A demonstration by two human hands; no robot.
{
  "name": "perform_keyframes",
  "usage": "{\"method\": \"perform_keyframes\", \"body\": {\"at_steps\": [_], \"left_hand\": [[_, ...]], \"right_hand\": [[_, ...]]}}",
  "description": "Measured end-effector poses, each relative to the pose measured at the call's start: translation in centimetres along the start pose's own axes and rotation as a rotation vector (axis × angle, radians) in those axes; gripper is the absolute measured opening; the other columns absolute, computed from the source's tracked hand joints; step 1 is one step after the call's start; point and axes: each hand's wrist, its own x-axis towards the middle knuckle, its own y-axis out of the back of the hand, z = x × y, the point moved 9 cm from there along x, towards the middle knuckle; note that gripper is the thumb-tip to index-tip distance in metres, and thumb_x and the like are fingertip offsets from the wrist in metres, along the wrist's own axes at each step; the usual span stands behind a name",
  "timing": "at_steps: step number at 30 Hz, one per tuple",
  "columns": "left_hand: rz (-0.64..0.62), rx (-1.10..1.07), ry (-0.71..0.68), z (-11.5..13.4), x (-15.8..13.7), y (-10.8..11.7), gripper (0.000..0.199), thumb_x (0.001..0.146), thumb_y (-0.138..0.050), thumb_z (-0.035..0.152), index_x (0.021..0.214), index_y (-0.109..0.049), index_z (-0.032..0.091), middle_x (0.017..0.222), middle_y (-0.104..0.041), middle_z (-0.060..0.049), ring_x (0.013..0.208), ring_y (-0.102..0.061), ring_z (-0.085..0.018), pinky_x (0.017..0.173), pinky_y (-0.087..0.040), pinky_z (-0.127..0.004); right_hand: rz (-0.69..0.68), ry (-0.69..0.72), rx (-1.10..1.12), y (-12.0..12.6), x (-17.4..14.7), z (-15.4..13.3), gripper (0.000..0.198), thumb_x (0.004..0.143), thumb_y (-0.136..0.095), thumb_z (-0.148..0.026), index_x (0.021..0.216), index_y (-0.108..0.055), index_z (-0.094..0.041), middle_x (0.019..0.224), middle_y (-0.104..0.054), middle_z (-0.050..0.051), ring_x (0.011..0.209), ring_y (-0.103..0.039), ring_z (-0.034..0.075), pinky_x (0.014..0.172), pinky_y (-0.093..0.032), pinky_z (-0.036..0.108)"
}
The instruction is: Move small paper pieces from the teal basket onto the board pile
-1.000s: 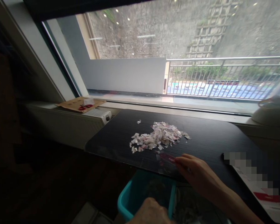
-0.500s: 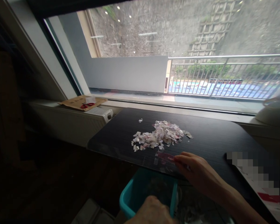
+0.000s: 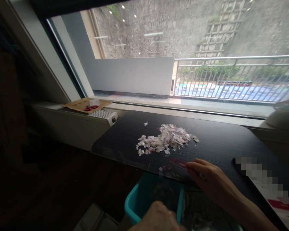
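My right hand [image 3: 204, 170] is closed round one end of a translucent pink flat strip [image 3: 178, 163], held low over the front edge of the black table [image 3: 214, 138]. Small clear and pinkish scraps [image 3: 167, 167] lie at the edge beside the strip. Just behind is a loose heap of small pale cut pieces [image 3: 170, 138]. Below the edge stands a teal bin [image 3: 132, 205], with some scraps dimly visible inside. My left hand [image 3: 159, 216] is bent over the bin's near side, knuckles up; its fingertips are hidden.
Red-handled scissors [image 3: 91, 108] lie on a brown paper envelope [image 3: 74, 105] atop the radiator [image 3: 103, 118] at left. A dark-edged device [image 3: 252, 183], partly blurred out, rests at the table's right. A large window with a railing [image 3: 207, 78] outside is behind the table.
My right hand and the pink strip have shifted slightly right and towards me. Scraps at the table edge have moved closer to the bin. My left hand stays on the bin.
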Motion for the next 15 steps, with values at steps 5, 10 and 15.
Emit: {"method": "perform_keyframes", "body": {"at_steps": [5, 10, 15], "left_hand": [[-0.049, -0.028, 0.007, 0.3, -0.1, 0.4, 0.009, 0.08, -0.072, 0.026, 0.074, -0.069, 0.019, 0.061, -0.067, -0.003, 0.05, -0.065, -0.024, 0.037, -0.03, -0.025], [-0.069, -0.039, 0.005, 0.6, -0.5, 1.0, 0.011, 0.081, -0.071, 0.02, 0.07, -0.067, 0.017, 0.061, -0.068, -0.003, 0.051, -0.065, -0.024, 0.038, -0.032, -0.024], [0.004, -0.036, -0.007, 0.3, -0.4, 0.7, 0.01, 0.077, -0.075, 0.024, 0.071, -0.068, 0.018, 0.059, -0.067, -0.004, 0.049, -0.065, -0.024, 0.038, -0.033, -0.024]], "right_hand": [[-0.04, 0.017, 0.033, -0.9, -1.3, -0.7, 0.028, 0.098, -0.04, -0.028, 0.091, -0.067, -0.023, 0.083, -0.063, 0.003, 0.073, -0.058, 0.015, 0.065, -0.043, 0.026], [-0.033, 0.069, 0.055, -0.8, -1.0, -2.0, 0.028, 0.097, -0.041, -0.026, 0.092, -0.068, -0.022, 0.084, -0.064, 0.004, 0.074, -0.057, 0.015, 0.066, -0.044, 0.025], [0.0, 0.07, 0.011, -0.9, 0.3, -2.0, 0.026, 0.096, -0.043, -0.024, 0.089, -0.068, -0.022, 0.08, -0.063, 0.003, 0.074, -0.057, 0.015, 0.066, -0.043, 0.025]]}}
